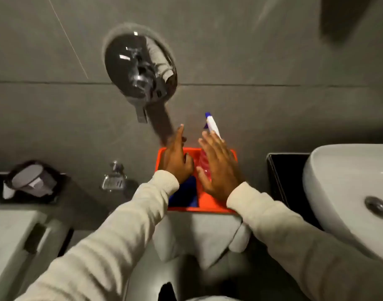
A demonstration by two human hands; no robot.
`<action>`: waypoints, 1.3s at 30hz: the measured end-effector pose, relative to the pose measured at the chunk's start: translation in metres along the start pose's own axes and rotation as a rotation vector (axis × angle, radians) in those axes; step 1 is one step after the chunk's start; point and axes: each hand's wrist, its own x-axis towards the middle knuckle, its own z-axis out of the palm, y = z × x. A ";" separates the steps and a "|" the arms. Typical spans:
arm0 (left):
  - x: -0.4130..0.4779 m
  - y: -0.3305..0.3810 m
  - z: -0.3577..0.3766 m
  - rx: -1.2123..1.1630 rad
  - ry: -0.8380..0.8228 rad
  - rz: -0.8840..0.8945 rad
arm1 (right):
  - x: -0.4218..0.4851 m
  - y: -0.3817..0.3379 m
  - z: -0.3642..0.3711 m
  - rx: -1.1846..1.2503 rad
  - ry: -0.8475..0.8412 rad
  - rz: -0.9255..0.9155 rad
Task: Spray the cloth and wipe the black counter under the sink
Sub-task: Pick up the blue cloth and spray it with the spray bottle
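While both arms reach to mid-frame, the left hand (177, 159) hangs over the orange caddy (216, 208) – forefinger straight, other fingers curled, grasping nothing – above the blue cloth (185, 195) inside. Just right, the right hand (217, 168) is spread flat, fingers released, in front of the spray bottle (212, 124). At right edge, black counter (286, 170) beneath the white sink (349, 192)

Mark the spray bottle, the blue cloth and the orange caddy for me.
White-and-blue spray bottle (212, 124): head view, on its white nozzle head.
Dark blue cloth (186, 195): head view, on its exposed fold.
Orange plastic caddy (199, 209): head view, on its near rim.
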 end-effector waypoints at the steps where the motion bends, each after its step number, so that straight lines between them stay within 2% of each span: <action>1: 0.000 -0.013 0.006 0.061 -0.075 -0.084 | -0.008 0.002 0.013 -0.001 -0.065 0.010; 4: 0.006 -0.049 0.018 0.291 -0.388 -0.242 | -0.034 0.009 0.039 0.032 -0.180 0.078; 6: 0.016 -0.070 0.024 0.450 -0.602 -0.287 | -0.040 0.021 0.049 0.089 -0.150 0.170; 9: 0.032 -0.091 0.032 0.635 -0.853 -0.280 | -0.029 0.037 0.050 0.150 -0.037 0.413; 13: 0.048 -0.094 0.041 0.691 -0.957 -0.218 | 0.015 0.060 0.054 0.236 0.157 0.508; 15: 0.050 -0.092 0.042 0.677 -0.987 -0.285 | 0.041 0.069 0.056 0.343 0.154 0.538; 18: 0.048 -0.093 0.044 0.651 -1.036 -0.319 | 0.066 0.082 0.066 0.459 0.058 0.506; 21: 0.050 -0.095 0.039 0.601 -0.985 -0.355 | 0.081 0.092 0.076 0.540 0.071 0.543; 24: 0.051 -0.094 0.029 0.448 -0.934 -0.417 | 0.087 0.093 0.079 0.581 0.074 0.510; 28: 0.044 -0.088 0.015 0.109 -0.892 -0.448 | 0.098 0.090 0.066 0.465 -0.093 0.357; 33: 0.033 -0.080 -0.003 -0.398 -0.725 -0.590 | 0.115 0.082 0.014 0.474 -0.519 0.186; 37: 0.016 -0.076 -0.009 -0.847 -0.659 -0.607 | 0.103 0.083 -0.015 0.263 -0.890 0.118; 39: 0.007 -0.076 -0.009 -1.008 -0.622 -0.621 | 0.092 0.084 -0.023 0.154 -1.018 0.067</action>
